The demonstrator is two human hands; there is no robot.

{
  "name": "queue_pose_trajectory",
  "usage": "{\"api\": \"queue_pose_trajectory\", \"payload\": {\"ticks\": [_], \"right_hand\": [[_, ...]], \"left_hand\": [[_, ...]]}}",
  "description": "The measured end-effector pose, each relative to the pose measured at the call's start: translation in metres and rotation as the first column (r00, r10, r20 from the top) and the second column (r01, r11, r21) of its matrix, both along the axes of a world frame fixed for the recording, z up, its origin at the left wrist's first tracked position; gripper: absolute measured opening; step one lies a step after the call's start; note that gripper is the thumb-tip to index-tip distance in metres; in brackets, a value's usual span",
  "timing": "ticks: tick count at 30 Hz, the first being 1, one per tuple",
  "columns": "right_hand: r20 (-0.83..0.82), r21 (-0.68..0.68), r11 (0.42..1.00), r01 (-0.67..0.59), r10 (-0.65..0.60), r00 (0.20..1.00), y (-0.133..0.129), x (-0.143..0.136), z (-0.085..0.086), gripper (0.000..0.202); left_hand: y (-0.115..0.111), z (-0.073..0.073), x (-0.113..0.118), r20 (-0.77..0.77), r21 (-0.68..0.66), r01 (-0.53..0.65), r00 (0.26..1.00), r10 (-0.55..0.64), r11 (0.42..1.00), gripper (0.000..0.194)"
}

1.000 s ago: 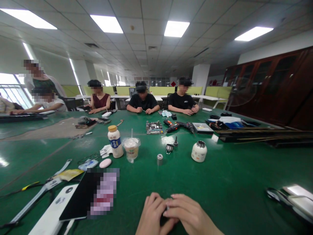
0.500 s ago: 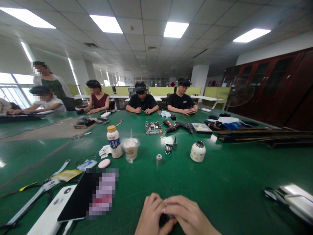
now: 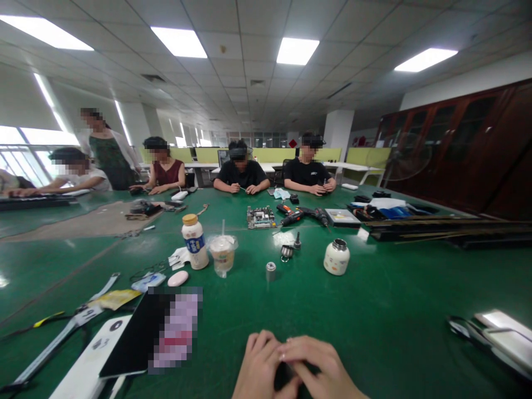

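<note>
At the bottom middle, my left hand (image 3: 260, 366) and my right hand (image 3: 318, 366) meet with their fingertips touching. Both are curled around something dark and small that the fingers mostly hide; I cannot make out what it is. Beyond them a small metal cylinder (image 3: 270, 271) stands upright on the green table (image 3: 233, 310). Farther back lie a metal cup-like piece with a ring (image 3: 286, 253) and a dark pointed part (image 3: 297, 240). An open cream bottle (image 3: 336, 257) stands to the right.
At the left are a capped bottle (image 3: 194, 244), a plastic cup with a straw (image 3: 223, 254), a tablet (image 3: 128, 338) and straps. A circuit board (image 3: 261, 217) and power drills (image 3: 303, 215) lie farther back. Several people sit across the table; one person stands at the left.
The standing person at the far left has moved rightward. My hands remain together, with the right hand's fingers slightly shifted.
</note>
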State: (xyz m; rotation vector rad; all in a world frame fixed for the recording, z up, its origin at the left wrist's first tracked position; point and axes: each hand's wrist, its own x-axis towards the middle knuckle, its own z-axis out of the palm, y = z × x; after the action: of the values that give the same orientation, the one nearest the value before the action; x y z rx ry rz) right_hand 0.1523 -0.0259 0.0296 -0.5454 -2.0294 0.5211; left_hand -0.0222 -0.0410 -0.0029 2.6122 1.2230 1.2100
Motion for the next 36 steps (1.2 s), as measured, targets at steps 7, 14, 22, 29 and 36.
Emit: {"api": "queue_pose_trajectory", "payload": {"ticks": [7,14,22,29,36], "right_hand": [[-0.157,-0.066,0.993,0.097,-0.106,0.982,-0.002,-0.003,-0.005,0.020],[-0.146,-0.106,0.984,0.146,-0.161,0.976,-0.002,-0.003,-0.007,0.016],[-0.149,-0.165,0.976,0.145,-0.170,0.974,-0.003,0.000,-0.015,0.015],[-0.053,-0.362,0.911,0.197,-0.231,0.972,-0.004,-0.002,-0.024,0.024],[0.019,-0.492,0.868,0.070,-0.069,0.997,-0.002,-0.003,-0.020,0.031]], "left_hand": [[-0.001,-0.003,-0.001,-0.029,-0.094,-0.023,0.999,0.021,0.995,0.024],[-0.002,-0.003,-0.001,-0.025,-0.138,-0.015,1.000,0.012,0.990,0.027],[-0.002,0.001,-0.001,-0.006,-0.125,-0.005,1.000,0.004,0.992,0.027],[-0.004,0.000,0.002,0.076,-0.113,-0.112,0.990,0.121,0.987,0.036],[-0.005,0.009,-0.006,0.252,-0.155,-0.006,0.967,0.046,0.988,0.030]]}}
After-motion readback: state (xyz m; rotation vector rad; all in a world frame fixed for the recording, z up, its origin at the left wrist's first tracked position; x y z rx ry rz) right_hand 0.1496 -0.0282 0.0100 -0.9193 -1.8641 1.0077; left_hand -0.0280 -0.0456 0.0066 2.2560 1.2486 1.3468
